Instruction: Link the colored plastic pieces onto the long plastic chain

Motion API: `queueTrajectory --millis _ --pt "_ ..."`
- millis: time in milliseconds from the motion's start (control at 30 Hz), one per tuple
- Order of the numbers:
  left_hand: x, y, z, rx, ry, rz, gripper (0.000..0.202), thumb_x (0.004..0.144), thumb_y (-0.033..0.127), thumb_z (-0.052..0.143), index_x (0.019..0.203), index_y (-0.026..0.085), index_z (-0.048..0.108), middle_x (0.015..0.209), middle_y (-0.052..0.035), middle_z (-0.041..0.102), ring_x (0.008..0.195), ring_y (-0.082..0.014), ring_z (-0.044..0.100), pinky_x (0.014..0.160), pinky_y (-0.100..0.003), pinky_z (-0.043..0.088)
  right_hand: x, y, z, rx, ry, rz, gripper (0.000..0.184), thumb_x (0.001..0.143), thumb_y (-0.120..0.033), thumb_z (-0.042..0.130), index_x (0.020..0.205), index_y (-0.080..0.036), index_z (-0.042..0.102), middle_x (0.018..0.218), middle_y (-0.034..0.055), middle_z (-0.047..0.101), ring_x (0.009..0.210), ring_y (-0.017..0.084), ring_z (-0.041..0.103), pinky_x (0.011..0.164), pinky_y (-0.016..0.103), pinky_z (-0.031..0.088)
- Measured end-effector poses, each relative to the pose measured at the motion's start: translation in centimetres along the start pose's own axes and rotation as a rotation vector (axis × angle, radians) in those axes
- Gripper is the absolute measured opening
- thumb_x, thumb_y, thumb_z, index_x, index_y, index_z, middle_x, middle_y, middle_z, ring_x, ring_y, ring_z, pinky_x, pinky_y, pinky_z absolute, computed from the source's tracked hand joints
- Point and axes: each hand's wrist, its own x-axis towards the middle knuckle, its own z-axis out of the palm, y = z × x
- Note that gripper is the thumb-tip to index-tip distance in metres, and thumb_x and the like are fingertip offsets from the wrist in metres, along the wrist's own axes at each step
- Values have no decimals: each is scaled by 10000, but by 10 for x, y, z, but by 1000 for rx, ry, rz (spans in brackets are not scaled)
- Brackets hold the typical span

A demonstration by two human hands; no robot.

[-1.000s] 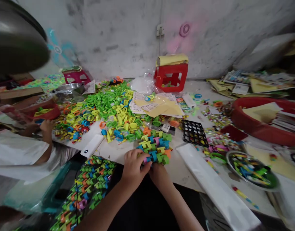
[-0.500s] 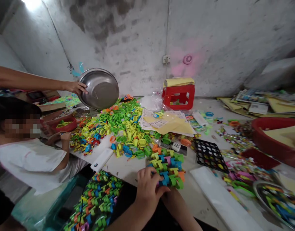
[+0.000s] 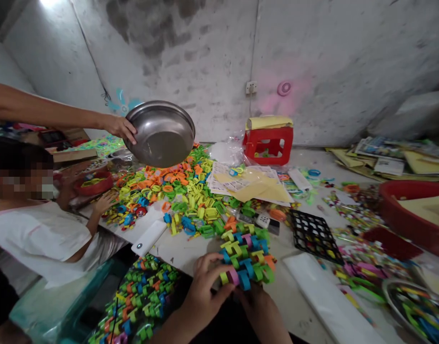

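Observation:
Rows of small plastic toy watches in blue, green, yellow, pink and orange sit close together at the table's near edge. At their near left corner, my left hand has its thumb and fingers closed on a pink toy watch, beside a yellow one. My right hand is below the near end of the rows, its fingers mostly hidden in shadow under them. A large loose pile of similar watches lies beyond. More rows stand low on the left, beside the table edge.
A co-worker's hand holds a tilted metal basin over the pile. Another person sits at left. A black grid tray, a white strip, a red tub and a metal bowl are at right.
The basin has moved right, and many orange pieces now lie on the pile below it. My left hand has drawn slightly down and left. The seated person's hand has opened over the pile.

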Motion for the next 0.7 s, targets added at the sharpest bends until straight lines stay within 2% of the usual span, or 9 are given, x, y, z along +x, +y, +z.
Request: queueTrajectory --millis 100,233,333,433,533,700 --pt "-7 -27 -8 13 110 -82 332 880 340 576 1211 325 584 1284 -87 460 1246 -259 446 1058 -495 393 -5 2 -7 43 -46 -29 287 885 -376 464 937 -202 686 821 92 745 762 263 713 684 335 557" --pt "-10 -72 -23 41 256 -191 331 919 333 486 1240 287 554 1322 -96 425 1305 -255 403 1100 -496 341 -15 6 -6 -3 115 -105 350 922 -428 422 961 -188 673 847 107 732 767 261 698 708 368 558" --pt "-11 -104 -35 127 279 -282 414 890 347 522 1295 259 506 1377 -114 376 1335 -279 363 1114 -513 307 -26 10 -4 -53 209 -187 341 941 -437 428 995 -196 662 931 97 727 856 253 686 765 388 552" --pt "-15 -129 -42 189 249 -377 523 842 359 580 1336 234 462 1428 -136 322 1359 -313 325 1112 -535 293 -36 16 -6 -75 250 -231 289 943 -411 455 1025 -217 652 946 70 719 872 235 667 772 383 543" --pt "-19 -143 -41 180 219 -428 588 822 375 599 1363 218 430 1474 -153 275 1400 -328 265 1123 -530 268 -44 23 -9 -106 288 -227 269 943 -398 459 1015 -228 656 946 65 708 866 229 648 754 373 528" --pt "-21 -148 -31 85 192 -505 701 781 415 648 1401 236 376 1528 -148 220 1433 -317 220 1121 -493 290 -52 30 -12 -139 327 -226 253 943 -364 458 1008 -231 663 963 72 684 892 233 614 774 378 492"
